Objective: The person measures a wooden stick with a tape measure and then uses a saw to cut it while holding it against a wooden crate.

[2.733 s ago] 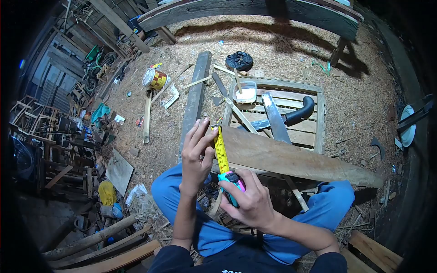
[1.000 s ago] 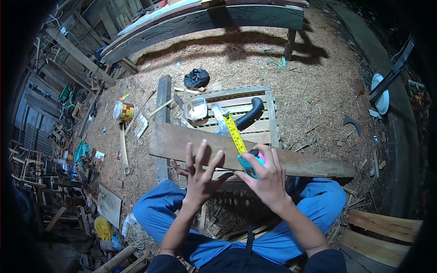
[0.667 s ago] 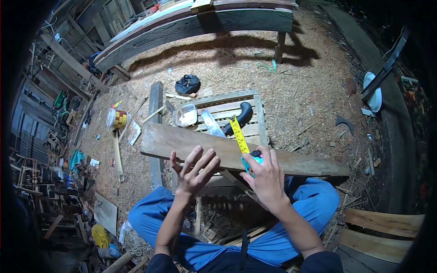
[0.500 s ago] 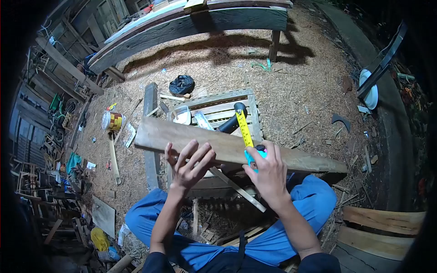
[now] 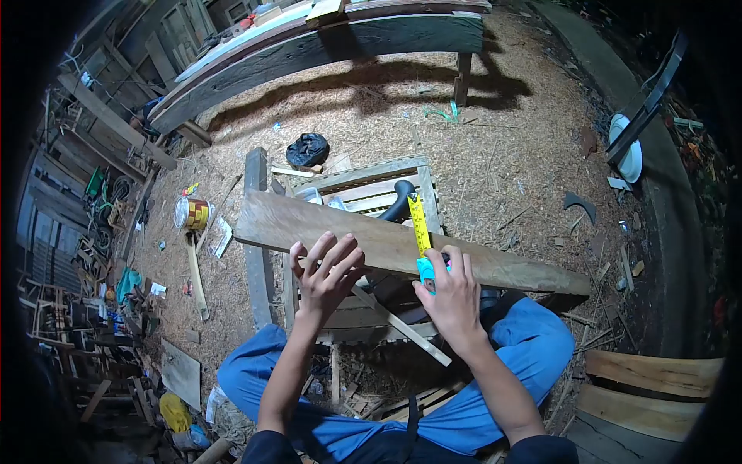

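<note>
My right hand [image 5: 452, 298] is closed round a teal and pink tape measure [image 5: 425, 268], its short yellow blade [image 5: 420, 224] pointing up and away over a wide brown plank [image 5: 332, 224]. The plank lies slantwise in front of me, across a low slatted wooden frame [image 5: 371, 172]. My left hand [image 5: 326, 271], fingers spread and holding nothing, is raised at the plank's near edge. Beyond the plank, a black curved handle [image 5: 402, 199] shows on the slats, with a white tub [image 5: 309, 195] partly hidden behind the wood. A thin stick [image 5: 406, 329] slants below the plank.
A long workbench [image 5: 325, 42] stands at the back. On the shavings lie a black plastic bag [image 5: 308, 150], a red and yellow bucket [image 5: 193, 213] and a grey beam [image 5: 257, 232]. Boards [image 5: 649, 375] are at lower right, piled scraps at left.
The view has shifted, and the plank now covers more of the slatted frame, hiding the saw blade. My left hand has left the tape's end and opened. The tape stays in my right hand.
</note>
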### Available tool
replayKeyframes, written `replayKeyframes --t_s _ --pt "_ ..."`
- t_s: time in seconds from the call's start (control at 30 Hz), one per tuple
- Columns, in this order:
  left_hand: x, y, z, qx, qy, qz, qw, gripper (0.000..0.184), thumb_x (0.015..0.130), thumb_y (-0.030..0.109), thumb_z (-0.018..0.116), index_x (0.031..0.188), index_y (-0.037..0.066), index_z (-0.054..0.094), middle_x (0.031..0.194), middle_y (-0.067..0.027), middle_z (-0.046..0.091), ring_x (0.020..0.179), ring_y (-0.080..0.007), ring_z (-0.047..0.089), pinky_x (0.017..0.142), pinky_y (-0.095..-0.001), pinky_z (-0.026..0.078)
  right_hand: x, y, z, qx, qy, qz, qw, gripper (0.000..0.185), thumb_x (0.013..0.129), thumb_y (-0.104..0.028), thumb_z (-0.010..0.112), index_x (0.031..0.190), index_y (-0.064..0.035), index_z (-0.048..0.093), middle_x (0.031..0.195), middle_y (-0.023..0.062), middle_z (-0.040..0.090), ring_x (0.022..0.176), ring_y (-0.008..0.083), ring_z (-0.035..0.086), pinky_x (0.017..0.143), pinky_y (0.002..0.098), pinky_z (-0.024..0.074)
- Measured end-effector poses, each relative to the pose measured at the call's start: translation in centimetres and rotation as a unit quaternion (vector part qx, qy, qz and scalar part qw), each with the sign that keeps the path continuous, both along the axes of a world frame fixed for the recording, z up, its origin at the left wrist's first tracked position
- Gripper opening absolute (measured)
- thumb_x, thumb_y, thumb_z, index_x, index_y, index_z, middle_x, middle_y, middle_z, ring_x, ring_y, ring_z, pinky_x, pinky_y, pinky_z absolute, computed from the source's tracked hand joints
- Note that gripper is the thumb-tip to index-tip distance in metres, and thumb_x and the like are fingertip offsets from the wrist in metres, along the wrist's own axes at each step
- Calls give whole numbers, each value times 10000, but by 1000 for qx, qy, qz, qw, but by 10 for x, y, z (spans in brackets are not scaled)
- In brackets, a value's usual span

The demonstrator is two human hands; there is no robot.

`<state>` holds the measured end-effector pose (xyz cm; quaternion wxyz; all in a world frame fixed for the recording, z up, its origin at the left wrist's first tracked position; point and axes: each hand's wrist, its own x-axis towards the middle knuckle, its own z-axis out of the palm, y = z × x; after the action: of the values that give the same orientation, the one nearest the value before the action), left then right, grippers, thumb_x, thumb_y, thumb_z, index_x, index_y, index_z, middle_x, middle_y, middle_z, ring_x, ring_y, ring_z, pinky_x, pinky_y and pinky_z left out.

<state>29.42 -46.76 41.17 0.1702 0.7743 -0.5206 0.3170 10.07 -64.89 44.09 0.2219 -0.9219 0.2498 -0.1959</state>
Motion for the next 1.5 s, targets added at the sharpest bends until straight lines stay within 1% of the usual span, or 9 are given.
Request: replayKeyframes --t_s 0.1,0.27,0.5,0.67,0.77,0.93,1.07,1.27,1.5 --pt "-12 -12 -2 22 -10 -13 1000 372 824 327 894 1179 319 785 1395 53 726 1381 -209 587 1279 -547 207 2 0 -3 -11 -14 0 1000 588 813 -203 889 1334 -81 644 1284 146 578 1153 339 613 849 453 608" --pt "-4 -22 -3 36 -30 -44 998 285 925 246 786 1200 320 795 1386 77 741 1341 -191 636 1268 -507 253 7 -6 -8 7 -61 -20 998 555 824 -209 879 1311 -84 643 1277 142 611 1125 333 630 845 444 608" --pt "24 -68 13 4 -19 -69 997 266 884 182 771 1145 222 803 1219 56 778 1232 -199 668 1257 -523 278 12 -27 -8 28 -122 -52 991 545 843 -207 869 1314 -86 624 1281 140 621 1151 367 629 925 478 572" --pt "17 -75 16 9 20 -48 999 302 859 195 808 1159 215 788 1226 42 762 1244 -212 652 1257 -534 281 9 -31 -1 62 -100 -45 992 558 835 -187 870 1326 -99 619 1240 141 619 1148 366 631 926 479 567" --pt "24 -66 5 11 61 -70 996 324 849 202 825 1167 229 772 1262 55 730 1282 -202 603 1264 -530 232 10 -29 3 75 -83 -38 993 552 837 -184 867 1326 -110 620 1198 136 614 1136 358 635 904 474 576" --pt "17 -65 -17 -5 -9 -46 999 307 862 205 814 1164 257 790 1283 70 747 1256 -188 616 1234 -512 250 6 -21 -9 81 -48 10 996 542 864 -199 848 1346 -115 615 1213 128 599 1135 336 642 818 490 606" --pt "17 -65 -14 -8 -19 -67 998 262 884 167 776 1130 250 808 1239 85 779 1157 -182 673 1241 -540 261 2 -23 -6 73 -58 -15 996 481 864 -185 839 1300 -112 649 1240 136 598 1161 354 642 826 502 606" --pt "31 -101 0 -45 -51 -85 994 269 887 238 819 1154 271 818 1302 120 772 1330 -190 656 1336 -611 125 0 -33 2 68 -100 -67 990 458 866 -189 846 1280 -121 663 1214 132 616 1119 372 646 904 489 559" --pt "73 -120 -25 -29 12 -85 996 253 882 245 811 1136 243 813 1310 95 768 1343 -202 643 1306 -605 232 23 -36 -16 76 -76 -61 992 504 851 -169 857 1303 -110 642 1193 119 614 1094 351 630 913 479 549"
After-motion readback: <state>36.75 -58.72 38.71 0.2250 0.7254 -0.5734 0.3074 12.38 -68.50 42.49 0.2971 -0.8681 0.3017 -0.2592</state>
